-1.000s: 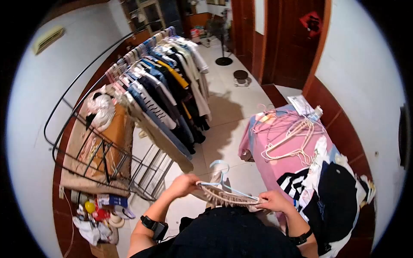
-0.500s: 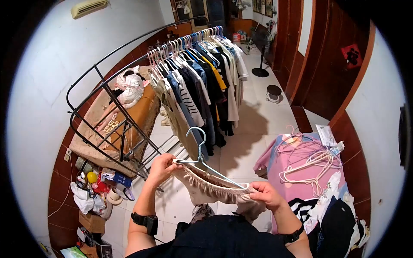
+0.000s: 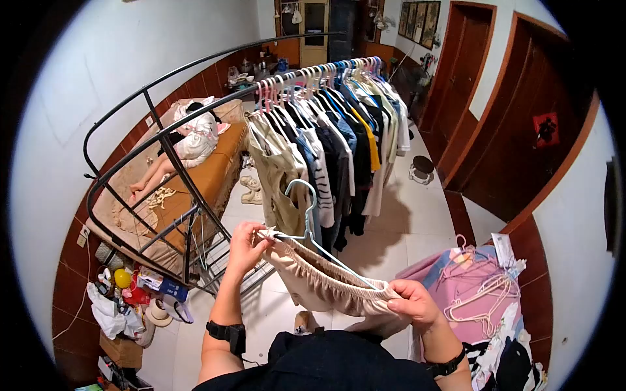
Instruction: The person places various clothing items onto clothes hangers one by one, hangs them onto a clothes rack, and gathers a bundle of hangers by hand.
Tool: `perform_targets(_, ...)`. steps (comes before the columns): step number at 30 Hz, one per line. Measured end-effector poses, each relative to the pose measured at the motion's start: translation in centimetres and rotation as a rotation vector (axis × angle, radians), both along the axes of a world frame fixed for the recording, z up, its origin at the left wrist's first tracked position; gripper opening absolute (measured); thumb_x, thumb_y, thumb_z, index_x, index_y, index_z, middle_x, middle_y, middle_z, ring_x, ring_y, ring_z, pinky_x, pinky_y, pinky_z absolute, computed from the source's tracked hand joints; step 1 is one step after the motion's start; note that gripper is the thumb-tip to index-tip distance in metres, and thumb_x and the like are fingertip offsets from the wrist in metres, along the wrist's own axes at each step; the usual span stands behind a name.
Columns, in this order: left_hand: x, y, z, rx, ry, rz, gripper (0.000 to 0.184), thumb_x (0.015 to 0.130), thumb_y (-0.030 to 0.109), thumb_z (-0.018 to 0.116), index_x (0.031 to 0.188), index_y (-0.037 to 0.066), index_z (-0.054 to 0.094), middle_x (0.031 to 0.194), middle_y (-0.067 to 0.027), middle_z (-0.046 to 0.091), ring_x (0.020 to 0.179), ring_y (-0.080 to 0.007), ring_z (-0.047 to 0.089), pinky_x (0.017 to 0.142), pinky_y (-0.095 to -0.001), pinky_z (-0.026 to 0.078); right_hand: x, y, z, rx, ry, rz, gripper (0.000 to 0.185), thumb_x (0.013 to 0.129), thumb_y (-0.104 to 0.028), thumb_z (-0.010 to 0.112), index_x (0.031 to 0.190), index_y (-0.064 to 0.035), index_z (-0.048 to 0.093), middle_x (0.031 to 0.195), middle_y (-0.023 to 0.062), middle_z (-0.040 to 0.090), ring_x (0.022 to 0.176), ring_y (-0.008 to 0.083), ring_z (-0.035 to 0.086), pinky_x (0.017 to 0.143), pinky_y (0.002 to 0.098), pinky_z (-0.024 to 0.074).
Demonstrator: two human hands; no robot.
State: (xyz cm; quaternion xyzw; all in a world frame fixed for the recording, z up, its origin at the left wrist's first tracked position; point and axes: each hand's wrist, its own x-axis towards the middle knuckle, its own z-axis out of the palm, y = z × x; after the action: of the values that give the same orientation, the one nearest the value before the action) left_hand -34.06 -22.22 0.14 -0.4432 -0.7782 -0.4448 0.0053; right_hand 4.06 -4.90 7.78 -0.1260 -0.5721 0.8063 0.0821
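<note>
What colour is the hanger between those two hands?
The hanger is pale blue, clearest in the head view.

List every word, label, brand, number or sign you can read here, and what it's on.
No text is readable.
Red sign on the brown door: dark mark, too blurred.
Blue box at lower left: any print too small.
White packet near the hangers: any print too small.

I see matt, puckered cloth garment (image 3: 326,277) between the fingers (image 3: 401,294) | smooth, plastic-looking hanger (image 3: 309,225) just above them | smooth, dark metal rack (image 3: 160,135) beyond
</note>
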Motion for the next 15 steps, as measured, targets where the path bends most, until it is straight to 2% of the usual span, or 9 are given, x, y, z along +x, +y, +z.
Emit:
perform_targets(1,-1.4,0.3,-0.6,0.006,-0.009,0.003,0.038,0.070,0.013,0.080,0.103,0.005,0.063,0.101,-0.0115,0.060,0.099,-0.0290,0.057,0.088,-0.0381,0.046,-1.9,0.4,0.2,0.022,-0.015,0.016,0.022,0.090,-0.013,0.063,0.107,0.0009,0.062,0.095,-0.0014,0.062,0.082,0.0037,0.052,0.073,0.0198,0.0409)
perform_targets(3,-3.6,1.4,-1.8,0.171,0.028,0.171,0.054,0.074,0.016,0.078,0.121,0.003,0.055,0.118,-0.0177,0.054,0.113,-0.0344,0.052,0.098,-0.0399,0.042,-5.6,1.0,0.9,0.019,0.005,0.044,0.022,0.090,-0.013,0.063,0.108,0.0005,0.062,0.096,-0.0010,0.062,0.084,0.0042,0.053,0.076,0.0202,0.0422)
perform_targets(4,-4.9,1.8,-2.6,0.121,0.009,0.157,0.068,0.077,0.018,0.077,0.133,0.000,0.044,0.132,-0.0232,0.044,0.123,-0.0388,0.044,0.106,-0.0424,0.036,-7.5,1.0,1.3,0.027,0.017,0.024,0.022,0.091,-0.013,0.063,0.108,0.0005,0.062,0.097,-0.0009,0.062,0.086,0.0046,0.054,0.078,0.0208,0.0430)
perform_targets(5,-5.2,2.4,-2.8,0.141,-0.040,0.167,0.077,0.078,0.025,0.077,0.139,-0.002,0.038,0.138,-0.0266,0.038,0.129,-0.0404,0.039,0.109,-0.0440,0.032,-9.2,1.1,1.6,0.033,0.031,0.001,0.022,0.091,-0.013,0.063,0.108,0.0005,0.061,0.097,-0.0008,0.063,0.087,0.0051,0.055,0.079,0.0215,0.0438)
perform_targets(7,-5.9,3.8,-3.7,0.090,0.019,0.118,0.085,0.080,0.024,0.074,0.148,0.006,0.027,0.148,-0.0221,0.025,0.135,-0.0370,0.034,0.106,-0.0466,0.039,-12.1,1.7,1.7,0.051,0.036,0.002,0.022,0.091,-0.013,0.062,0.109,0.0009,0.061,0.099,-0.0001,0.063,0.091,0.0059,0.056,0.084,0.0229,0.0443)
perform_targets(9,-5.3,4.9,-2.3,0.053,0.101,0.051,0.095,0.080,0.033,0.074,0.151,0.003,0.018,0.153,-0.0256,0.017,0.141,-0.0395,0.023,0.114,-0.0490,0.028,-15.3,2.0,2.1,0.084,0.070,-0.005,0.022,0.092,-0.012,0.062,0.109,0.0010,0.061,0.102,0.0005,0.063,0.093,0.0060,0.055,0.085,0.0234,0.0441)
perform_targets(10,-4.8,5.4,-1.5,0.074,0.001,-0.018,0.103,0.078,0.041,0.077,0.151,-0.002,0.017,0.153,-0.0295,0.015,0.141,-0.0449,0.021,0.117,-0.0465,0.020,-16.8,2.2,2.1,0.073,0.077,-0.014,0.023,0.092,-0.013,0.061,0.111,0.0011,0.061,0.104,0.0011,0.064,0.095,0.0063,0.056,0.086,0.0238,0.0440)
perform_targets(11,-4.6,6.0,-1.5,0.082,0.051,-0.062,0.106,0.079,0.043,0.075,0.152,-0.002,0.012,0.155,-0.0298,0.011,0.142,-0.0454,0.019,0.117,-0.0481,0.019,-18.3,2.4,2.3,0.078,0.083,-0.017,0.023,0.092,-0.013,0.061,0.111,0.0011,0.061,0.104,0.0011,0.064,0.095,0.0063,0.056,0.086,0.0238,0.0440)
perform_targets(15,-3.8,7.9,0.5,0.203,0.053,-0.224,0.102,0.083,0.041,0.071,0.153,0.001,0.010,0.156,-0.0307,0.006,0.142,-0.0471,0.018,0.115,-0.0510,0.020,-24.3,3.4,3.6,0.114,0.131,-0.051,0.024,0.094,-0.015,0.061,0.112,0.0007,0.061,0.104,0.0005,0.064,0.090,0.0055,0.057,0.082,0.0233,0.0458)
